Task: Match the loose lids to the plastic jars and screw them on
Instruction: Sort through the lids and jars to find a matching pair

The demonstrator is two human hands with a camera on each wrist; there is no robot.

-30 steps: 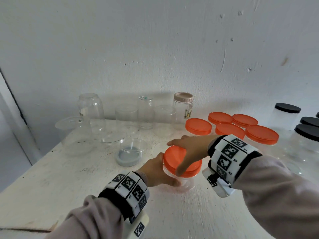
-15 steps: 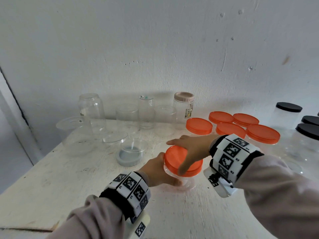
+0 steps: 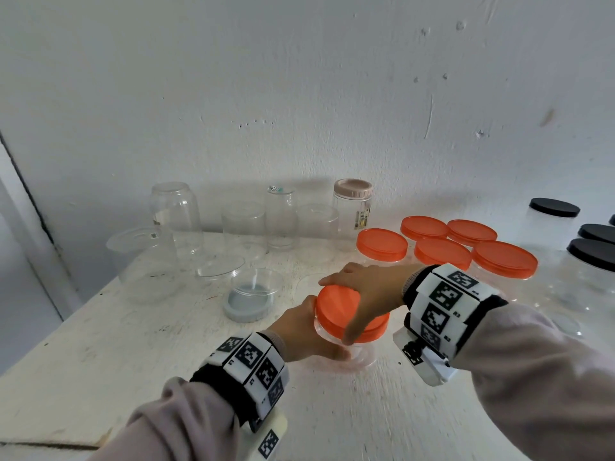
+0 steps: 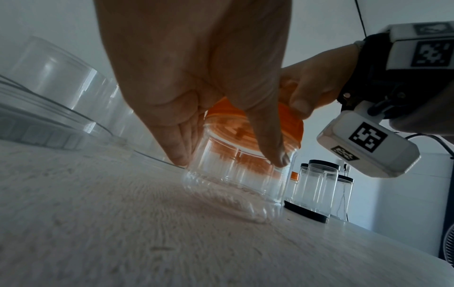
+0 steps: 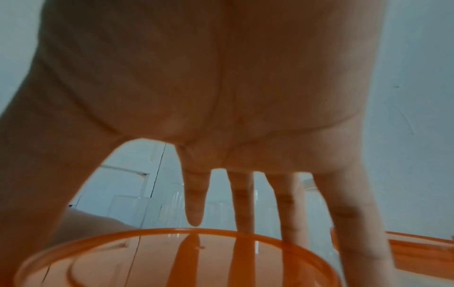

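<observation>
Orange lid (image 3: 336, 307) on clear jar (image 4: 236, 174) — capped orange jars (image 3: 442, 251) just behind; left hand (image 3: 299, 331) grips jar wall, right hand (image 3: 369, 294) fingers spread, clamped around lid rim.

Pale mauve-grey sleeves (image 3: 532, 377) are worn on both arms. Behind the fingers, each wrist is wrapped by a black band (image 3: 492, 314) carrying white blocks (image 3: 442, 294) printed with black square markers. A white camera housing (image 4: 368, 143), marker-printed and seemingly cabled, is hung beneath.
</observation>
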